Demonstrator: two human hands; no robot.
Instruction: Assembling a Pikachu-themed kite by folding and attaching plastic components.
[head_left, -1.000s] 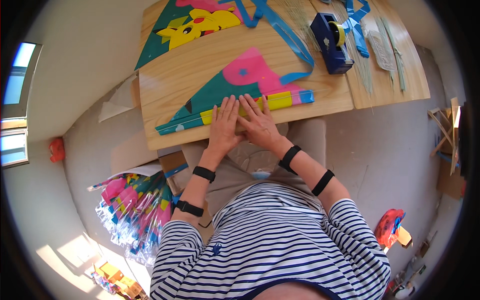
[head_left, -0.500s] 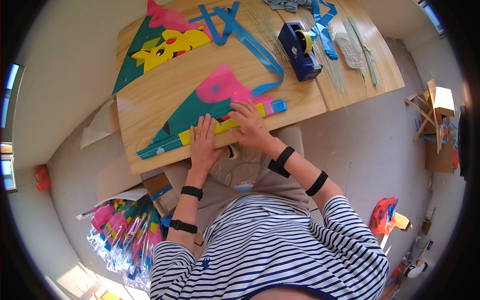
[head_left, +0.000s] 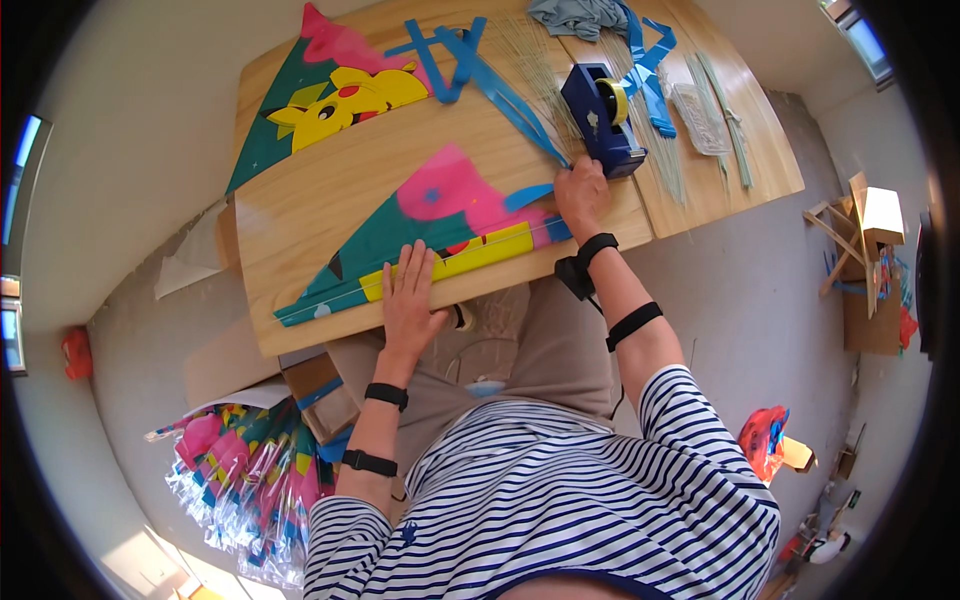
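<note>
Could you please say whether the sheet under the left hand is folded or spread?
Partly folded: the printed sheet lies mostly flat, its near edge, under the left hand, apparently turned over into a band.

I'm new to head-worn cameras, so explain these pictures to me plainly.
There is no machine: these are a person's bare hands, seen from above by a wide fisheye camera on the head, so straight edges look bent. The left hand lies flat on a folded green, pink and yellow sheet. The right hand is at the front of a blue tape dispenser; whether it grips anything is hidden. Also on the wooden table are blue ribbon and another colourful sheet.
</note>
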